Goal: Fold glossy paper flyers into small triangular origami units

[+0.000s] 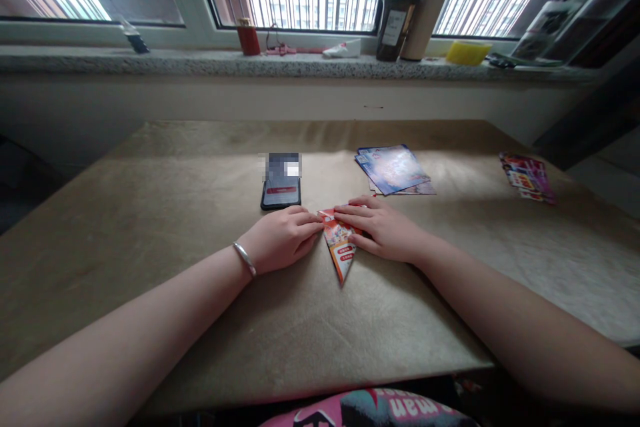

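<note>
Currently I see the folded flyer point(341, 250) at the middle of the desk point(150, 213), tip toward its near edge, pinned by 2 hands: left hand point(280, 239) half-curled, fingertips pressing, right hand point(383, 230) flat, neither gripping. Uneven pressure, I judge, could slide it and skew the crease.

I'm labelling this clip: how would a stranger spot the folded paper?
On the tan table, nearer than the dark phone, the left hand and right hand touch a folded paper. Unlike the flat leaflets behind, it is a red-and-white triangle pointing toward the person.
</note>
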{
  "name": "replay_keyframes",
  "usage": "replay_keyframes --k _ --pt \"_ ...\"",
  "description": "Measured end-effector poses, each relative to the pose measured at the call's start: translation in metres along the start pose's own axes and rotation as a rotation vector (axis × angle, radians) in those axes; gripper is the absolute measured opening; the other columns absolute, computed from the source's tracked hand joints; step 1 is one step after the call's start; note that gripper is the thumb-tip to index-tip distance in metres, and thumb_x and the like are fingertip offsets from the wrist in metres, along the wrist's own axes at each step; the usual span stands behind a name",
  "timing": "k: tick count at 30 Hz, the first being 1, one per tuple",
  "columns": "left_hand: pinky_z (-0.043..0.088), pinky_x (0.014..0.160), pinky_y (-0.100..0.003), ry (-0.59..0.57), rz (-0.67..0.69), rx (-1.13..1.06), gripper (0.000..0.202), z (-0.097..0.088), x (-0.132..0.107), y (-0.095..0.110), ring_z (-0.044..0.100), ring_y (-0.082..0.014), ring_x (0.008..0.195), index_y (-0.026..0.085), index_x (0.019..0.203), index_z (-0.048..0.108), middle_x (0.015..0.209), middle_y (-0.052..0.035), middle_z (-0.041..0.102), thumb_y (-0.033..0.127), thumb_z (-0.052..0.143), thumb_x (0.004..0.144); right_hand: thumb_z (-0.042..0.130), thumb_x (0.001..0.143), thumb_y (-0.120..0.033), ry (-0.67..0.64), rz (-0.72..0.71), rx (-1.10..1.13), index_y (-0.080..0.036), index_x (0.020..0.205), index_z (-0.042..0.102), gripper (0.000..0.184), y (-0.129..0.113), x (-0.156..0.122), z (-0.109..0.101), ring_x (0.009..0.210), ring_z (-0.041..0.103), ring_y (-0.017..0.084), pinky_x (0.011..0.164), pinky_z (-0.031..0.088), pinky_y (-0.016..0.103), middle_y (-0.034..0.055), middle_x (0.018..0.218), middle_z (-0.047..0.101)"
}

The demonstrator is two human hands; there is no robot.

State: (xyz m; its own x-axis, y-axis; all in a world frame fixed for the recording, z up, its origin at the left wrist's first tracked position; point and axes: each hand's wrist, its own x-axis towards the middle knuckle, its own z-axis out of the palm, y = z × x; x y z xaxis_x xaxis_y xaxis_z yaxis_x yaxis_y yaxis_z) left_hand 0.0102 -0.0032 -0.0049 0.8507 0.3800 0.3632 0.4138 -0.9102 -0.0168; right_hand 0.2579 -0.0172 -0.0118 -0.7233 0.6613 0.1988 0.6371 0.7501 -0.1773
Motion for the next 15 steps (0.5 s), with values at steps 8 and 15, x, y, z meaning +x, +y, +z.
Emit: replay_keyframes --k 8,15 --pt "0.052 0.083 -0.032 -0.016 -0.02 0.004 0.025 0.0009 0.0017 0.0016 0.06 -0.0181 0.091 0.013 0.103 0.065 0.105 -0.0082 0.067 0.019 0.044 0.091 0.038 0.093 -0.04 -0.002 -0.001 -0.013 -0.018 0.134 0.049 0.047 -0.0003 0.001 0.0003 0.118 0.043 0.025 0.103 0.036 0.045 0.0047 0.136 0.052" --pt "0.051 0.086 -0.035 -0.052 -0.095 -0.07 0.027 0.0048 0.0023 0.0022 0.057 -0.0189 0.096 0.015 0.11 0.062 0.11 -0.0094 0.064 0.022 0.044 0.092 0.039 0.093 -0.04 -0.002 -0.003 -0.018 -0.018 0.133 0.05 0.047 0.0011 0.0004 0.0024 0.119 0.042 0.025 0.103 0.036 0.044 0.0045 0.136 0.052"
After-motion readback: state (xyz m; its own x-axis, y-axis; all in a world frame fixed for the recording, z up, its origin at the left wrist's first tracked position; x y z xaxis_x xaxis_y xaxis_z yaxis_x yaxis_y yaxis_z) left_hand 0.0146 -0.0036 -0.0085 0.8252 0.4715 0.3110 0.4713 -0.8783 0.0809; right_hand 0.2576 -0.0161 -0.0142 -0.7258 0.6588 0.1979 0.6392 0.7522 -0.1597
